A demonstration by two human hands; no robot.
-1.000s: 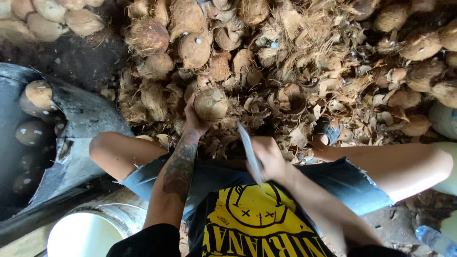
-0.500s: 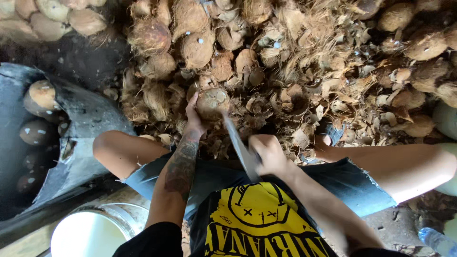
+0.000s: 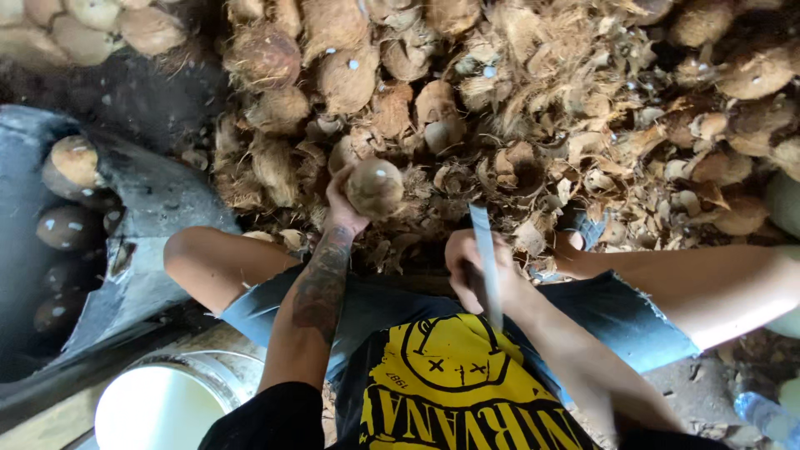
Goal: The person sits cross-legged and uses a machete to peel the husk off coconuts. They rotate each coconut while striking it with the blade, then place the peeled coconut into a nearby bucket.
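Observation:
My left hand (image 3: pixel 343 200) grips a round brown husked coconut (image 3: pixel 375 187) and holds it out in front of my knees, above the pile of husk. My right hand (image 3: pixel 473 265) is closed around the handle of a long flat knife (image 3: pixel 483 250). The blade runs upward past the hand and its tip sits to the right of the coconut, apart from it. My forearms and bare knees frame the lower part of the view.
A deep heap of coconut husk pieces and unpeeled coconuts (image 3: pixel 517 92) fills the ground ahead. A dark tub (image 3: pixel 150 200) at the left holds several peeled coconuts (image 3: pixel 71 162). A white bucket (image 3: pixel 158 408) stands at the lower left, and a plastic bottle (image 3: pixel 762 415) lies at the lower right.
The knife swung up toward the coconut half a second ago and has now drawn back to the right of it. My left hand keeps hold of the coconut.

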